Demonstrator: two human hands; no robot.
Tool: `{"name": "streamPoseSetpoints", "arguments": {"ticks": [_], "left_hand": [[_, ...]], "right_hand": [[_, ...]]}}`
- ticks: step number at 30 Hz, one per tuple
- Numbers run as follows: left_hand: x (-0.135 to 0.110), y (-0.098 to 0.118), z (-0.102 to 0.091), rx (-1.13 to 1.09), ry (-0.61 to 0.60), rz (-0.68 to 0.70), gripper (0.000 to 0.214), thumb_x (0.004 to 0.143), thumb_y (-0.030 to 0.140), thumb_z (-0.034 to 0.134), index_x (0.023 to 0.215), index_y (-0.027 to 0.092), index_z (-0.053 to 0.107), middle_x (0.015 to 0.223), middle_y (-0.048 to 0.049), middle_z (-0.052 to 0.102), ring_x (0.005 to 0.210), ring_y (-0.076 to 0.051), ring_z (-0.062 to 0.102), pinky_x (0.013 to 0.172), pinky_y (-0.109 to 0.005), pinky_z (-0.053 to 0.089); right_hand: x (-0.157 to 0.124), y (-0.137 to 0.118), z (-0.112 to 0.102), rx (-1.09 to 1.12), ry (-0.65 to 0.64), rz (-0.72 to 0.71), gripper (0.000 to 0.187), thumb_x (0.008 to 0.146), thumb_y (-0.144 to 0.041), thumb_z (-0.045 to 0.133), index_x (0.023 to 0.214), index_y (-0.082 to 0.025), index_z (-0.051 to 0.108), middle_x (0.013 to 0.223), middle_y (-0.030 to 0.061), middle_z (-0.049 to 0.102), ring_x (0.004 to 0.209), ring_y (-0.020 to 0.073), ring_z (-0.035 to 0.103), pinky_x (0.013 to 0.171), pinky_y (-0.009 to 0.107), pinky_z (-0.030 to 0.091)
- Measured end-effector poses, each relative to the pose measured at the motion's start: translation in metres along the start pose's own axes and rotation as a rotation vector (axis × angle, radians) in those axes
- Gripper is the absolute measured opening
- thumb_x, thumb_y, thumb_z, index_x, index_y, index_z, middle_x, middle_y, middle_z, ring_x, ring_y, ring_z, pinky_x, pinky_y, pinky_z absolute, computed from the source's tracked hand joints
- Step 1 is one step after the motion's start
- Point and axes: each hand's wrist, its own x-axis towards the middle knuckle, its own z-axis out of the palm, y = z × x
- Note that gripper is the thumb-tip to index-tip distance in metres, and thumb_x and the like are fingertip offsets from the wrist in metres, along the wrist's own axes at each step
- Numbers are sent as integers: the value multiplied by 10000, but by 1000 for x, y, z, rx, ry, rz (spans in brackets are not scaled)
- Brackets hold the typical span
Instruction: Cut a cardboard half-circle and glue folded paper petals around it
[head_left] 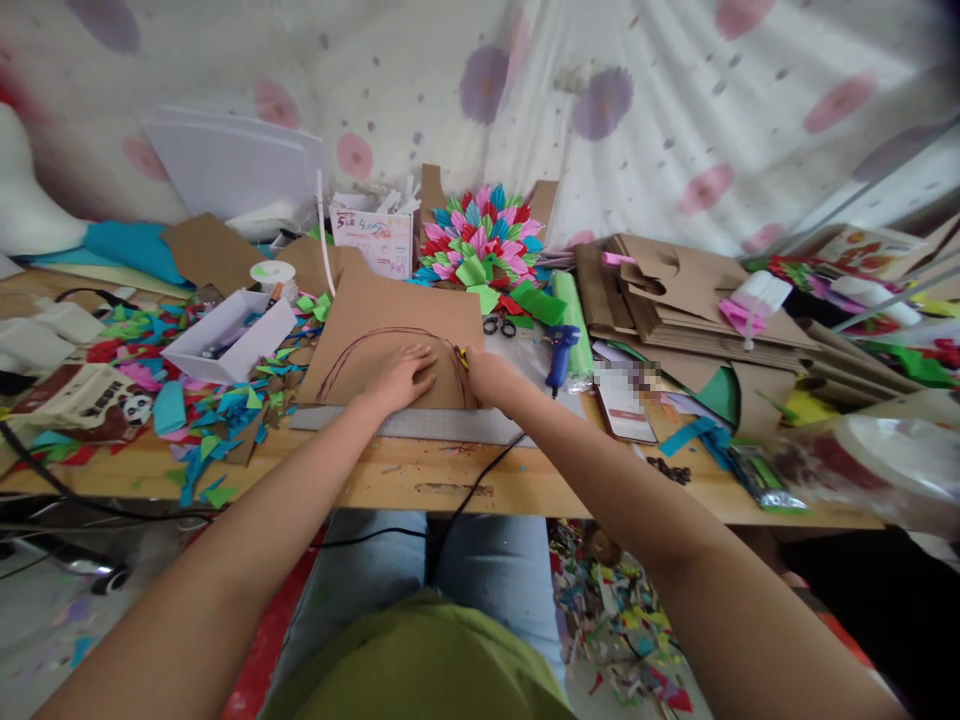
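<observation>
A brown cardboard sheet (pixel 375 310) lies in front of me, with a dark arch drawn on it in several strokes. Flat on the sheet, inside the arch, rests my left hand (pixel 403 378), fingers spread. At the arch's right side my right hand (pixel 487 378) is closed around a small yellow utility knife (pixel 463 356), its tip at the drawn line; most of the tool is hidden by the fingers. Under the cardboard's near edge shows a grey mat (pixel 360 424). Black-handled scissors (pixel 499 326) and a blue glue gun (pixel 561 355) lie to the right.
Behind the sheet stands a colourful paper-petal piece (pixel 484 235). At left are a white box (pixel 232 335) and scattered paper scraps (pixel 217 430). Stacked cardboard (pixel 682 310) and a phone (pixel 624 400) lie at right. A black cord (pixel 480 480) crosses the table's front edge.
</observation>
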Motion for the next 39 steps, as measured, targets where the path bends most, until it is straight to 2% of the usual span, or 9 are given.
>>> {"name": "streamPoseSetpoints", "arguments": {"ticks": [3, 7, 9, 15, 19, 26, 32, 39], "left_hand": [[1, 0, -10, 7, -104, 15, 648, 823, 543, 418, 1333, 145, 433, 1451, -95, 343, 1356, -208, 272, 1126, -350, 187], [2, 0, -24, 64, -342, 102, 1109, 589, 745, 545, 1425, 91, 223, 1507, -161, 114, 1398, -289, 88, 1136, -415, 94], [2, 1, -27, 92, -358, 123, 1182, 548, 772, 546, 1432, 78, 182, 1506, -170, 77, 1400, -297, 57, 1136, -429, 65], [-5, 9, -21, 92, -207, 76, 1051, 640, 767, 457, 1418, 93, 246, 1500, -158, 161, 1396, -260, 133, 1142, -402, 73], [-5, 13, -15, 93, -159, 33, 1019, 657, 759, 446, 1410, 96, 272, 1489, -163, 210, 1389, -266, 161, 1139, -411, 99], [-2, 16, -11, 118, -143, -5, 996, 687, 749, 417, 1406, 73, 280, 1492, -165, 200, 1386, -284, 167, 1136, -420, 116], [-2, 16, -14, 110, -191, 2, 1003, 693, 757, 401, 1416, 79, 252, 1497, -167, 171, 1393, -292, 125, 1131, -424, 98], [-1, 16, -13, 102, -205, -14, 1007, 693, 756, 398, 1421, 80, 237, 1503, -161, 144, 1396, -288, 110, 1130, -418, 87]], "right_hand": [[1, 3, 2, 8, 49, -24, 352, 889, -104, 351, 1226, -85, 446, 1049, 195, 645, 1011, 250, 619, 765, 297, 482], [0, 8, 5, 16, 74, -4, 357, 891, -125, 352, 1237, -94, 435, 1034, 193, 653, 979, 248, 634, 750, 299, 488], [-1, 9, 4, 26, 90, 4, 355, 899, -134, 333, 1236, -100, 437, 1035, 187, 655, 973, 238, 635, 753, 291, 487], [1, 7, -8, 8, 112, -24, 346, 917, -149, 290, 1192, -91, 492, 1048, 192, 651, 996, 234, 623, 779, 291, 479], [9, 7, -10, 13, 123, -39, 341, 917, -165, 297, 1174, -81, 505, 1040, 193, 652, 974, 250, 629, 757, 306, 486], [14, 15, -4, 21, 98, -30, 339, 932, -199, 285, 1202, -132, 480, 1058, 175, 648, 976, 226, 628, 760, 290, 475], [12, 9, -7, -12, 75, -13, 344, 913, -160, 308, 1202, -89, 481, 1076, 199, 637, 997, 250, 620, 768, 301, 473], [9, 8, -6, -9, 57, 3, 345, 905, -163, 342, 1220, -85, 461, 1074, 195, 639, 994, 255, 621, 770, 303, 470]]}}
